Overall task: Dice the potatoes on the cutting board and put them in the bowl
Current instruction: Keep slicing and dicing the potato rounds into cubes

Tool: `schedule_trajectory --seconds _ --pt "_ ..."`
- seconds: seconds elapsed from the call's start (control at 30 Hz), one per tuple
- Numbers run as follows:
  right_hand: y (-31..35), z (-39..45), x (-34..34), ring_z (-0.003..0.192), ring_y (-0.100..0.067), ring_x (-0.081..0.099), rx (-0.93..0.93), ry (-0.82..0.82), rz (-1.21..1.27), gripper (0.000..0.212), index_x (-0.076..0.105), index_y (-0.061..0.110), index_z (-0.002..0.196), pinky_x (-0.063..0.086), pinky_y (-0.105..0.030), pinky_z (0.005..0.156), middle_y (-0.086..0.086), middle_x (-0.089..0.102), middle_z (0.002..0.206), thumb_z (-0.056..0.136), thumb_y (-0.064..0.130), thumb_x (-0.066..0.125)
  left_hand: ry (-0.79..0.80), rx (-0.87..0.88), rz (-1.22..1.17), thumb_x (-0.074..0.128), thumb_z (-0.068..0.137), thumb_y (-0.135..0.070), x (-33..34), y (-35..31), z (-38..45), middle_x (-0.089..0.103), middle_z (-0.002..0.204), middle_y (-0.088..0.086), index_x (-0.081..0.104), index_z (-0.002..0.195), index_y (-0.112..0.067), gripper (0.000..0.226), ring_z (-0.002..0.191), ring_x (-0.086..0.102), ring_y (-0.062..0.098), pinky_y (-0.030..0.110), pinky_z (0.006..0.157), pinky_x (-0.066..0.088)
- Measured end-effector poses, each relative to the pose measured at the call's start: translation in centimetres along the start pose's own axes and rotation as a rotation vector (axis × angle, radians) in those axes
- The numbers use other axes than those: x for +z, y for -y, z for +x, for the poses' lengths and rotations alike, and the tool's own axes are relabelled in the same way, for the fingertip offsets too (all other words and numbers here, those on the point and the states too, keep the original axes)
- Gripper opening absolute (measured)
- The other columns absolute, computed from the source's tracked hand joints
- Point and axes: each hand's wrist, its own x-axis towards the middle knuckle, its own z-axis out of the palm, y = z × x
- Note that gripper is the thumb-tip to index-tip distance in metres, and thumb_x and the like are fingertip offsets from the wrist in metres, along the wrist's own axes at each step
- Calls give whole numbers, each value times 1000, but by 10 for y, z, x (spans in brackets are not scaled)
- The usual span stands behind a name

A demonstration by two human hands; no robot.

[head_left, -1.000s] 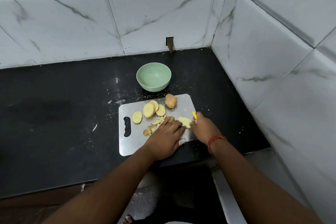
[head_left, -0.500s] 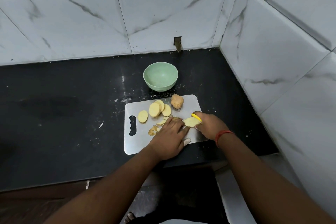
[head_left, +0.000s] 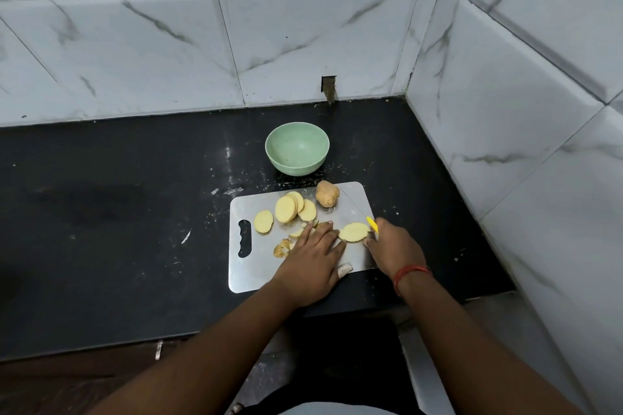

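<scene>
Head view. Steel cutting board (head_left: 350, 192) lies on the black counter (head_left: 118, 212), handle slot at its 9 o'clock end. Green bowl (head_left: 297, 149) stands on the counter just off the board's 12 o'clock edge, apart from it.

On the board: unpeeled whole potato (head_left: 327, 194) at about 1 o'clock; fanned stack of slices (head_left: 294, 208) beside it toward 11 o'clock; single slice (head_left: 263, 221) nearer the slot; small cut scraps (head_left: 282, 248) at 7 o'clock of the stack.

Left hand (head_left: 312, 259) lies flat, fingers straight, pressing on cut pieces at board centre. Large slice (head_left: 354, 232) lies at 3 o'clock of its fingertips.

Right hand (head_left: 392, 248) is curled round a yellow-handled knife (head_left: 362, 212); thin blade, faint here, seems to point toward 11 o'clock. Red thread band (head_left: 409, 273) on that wrist. Marble-pattern tile wall (head_left: 303, 37) behind.
</scene>
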Motion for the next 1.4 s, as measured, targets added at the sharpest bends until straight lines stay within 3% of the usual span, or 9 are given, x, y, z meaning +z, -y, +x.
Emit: schedule_trajectory --seconds 0.23,0.43,0.53,0.9,1.1,1.4 --pt "2 1 2 97 -27 65 -4 -17 -16 28 52 25 122 53 -36 77 -5 68 104 95 32 54 54 -57 -61 12 102 -60 -5 -7 0 38 159 12 42 153 -5 80 155 15 27 43 128 1" --pt "2 -1 3 94 -28 65 -3 -53 16 27 52 25 120 54 -37 76 -6 68 101 94 32 55 80 -110 -91 6 100 -61 -5 -9 -1 25 166 11 35 157 -7 84 157 7 25 41 127 -3" --pt "3 -1 4 96 -27 65 -15 -34 21 34 50 28 128 52 -34 76 -4 68 104 95 32 55 122 -103 -62 5 100 -61 -4 -9 -1 17 169 11 28 159 -7 83 158 1 24 41 127 -5" --pt "6 -1 5 101 -27 64 -23 -24 3 37 50 29 134 53 -35 83 -5 68 110 97 31 53 119 -114 -80 3 99 -60 -5 -10 0 19 169 9 27 160 -9 84 158 1 24 40 126 -8" --pt "9 -8 8 89 -30 65 21 -102 -3 17 54 20 108 49 -35 68 -7 67 97 96 33 50 119 -115 -80 6 99 -60 -3 -11 -2 15 169 12 28 159 -8 82 158 0 26 41 127 -7" --pt "19 -16 14 88 -27 65 40 -102 19 18 56 17 110 51 -33 67 -6 67 97 97 28 49 133 -130 -88 -5 93 -62 -9 -16 1 13 170 12 25 160 -8 91 158 -4 26 38 123 -15"
